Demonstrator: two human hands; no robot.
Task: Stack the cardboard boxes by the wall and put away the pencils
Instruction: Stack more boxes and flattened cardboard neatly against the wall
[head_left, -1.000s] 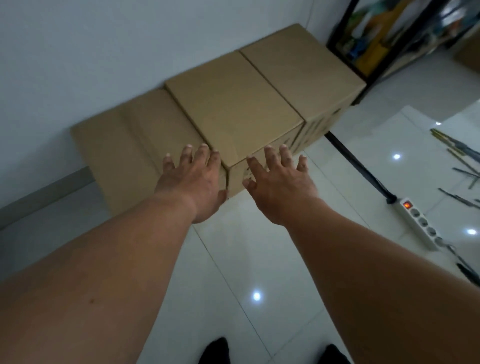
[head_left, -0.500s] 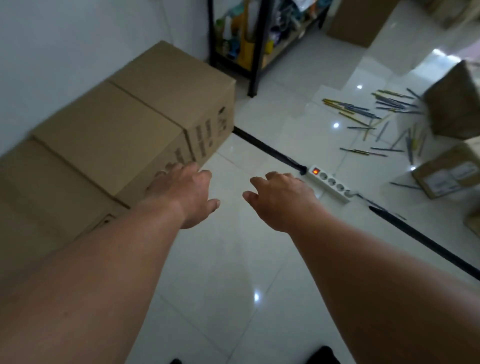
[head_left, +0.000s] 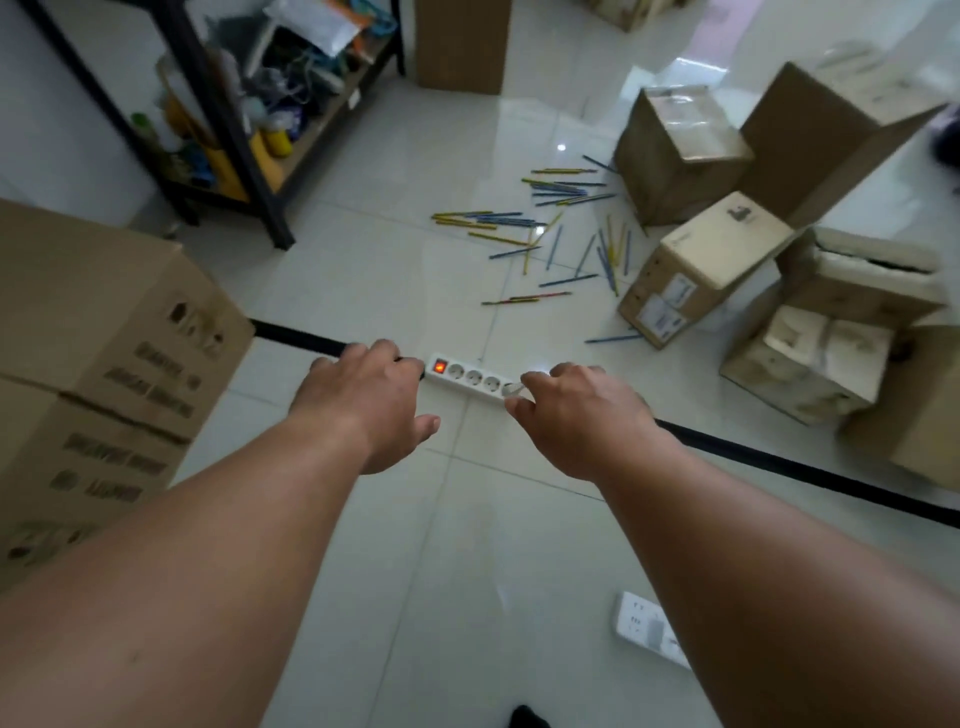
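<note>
The pencils (head_left: 550, 228) lie scattered on the white tiled floor (head_left: 363, 280). There are many of them, mostly blue and yellow, and they point in all directions. They are between the black shelf rack (head_left: 228, 156) and a group of loose cardboard boxes (head_left: 831, 135) on the right side of the room. A few pencils lie just beside the nearest of these boxes. The group is in disorder: 1 tall box (head_left: 680, 156) has shiny tape on its top, 1 pale box (head_left: 711, 260) carries white labels, and 1 crumpled box (head_left: 805, 358) is dented. 1 more brown box (head_left: 462, 41) stands further back.

At the left edge, near the white wall, 2 printed cardboard boxes (head_left: 130, 374) touch each other. I cannot tell if 1 sits on the other or beside it.

The person stretches both bare arms forward, with the backs of the hands up. On the left hand (head_left: 363, 400) the fingers are loosely bent down and lie side by side, with the thumb out, and they hold nothing. The right hand (head_left: 576, 415) has the same relaxed shape and is also empty. The fingertips of both hands are hidden.

Beyond the hands a white power strip (head_left: 472, 376) lies on the floor, and its red switch (head_left: 440, 368) is lit. A black cable (head_left: 779, 462) runs across the tiles. A small white device (head_left: 649, 629) lies near the right forearm.
</note>
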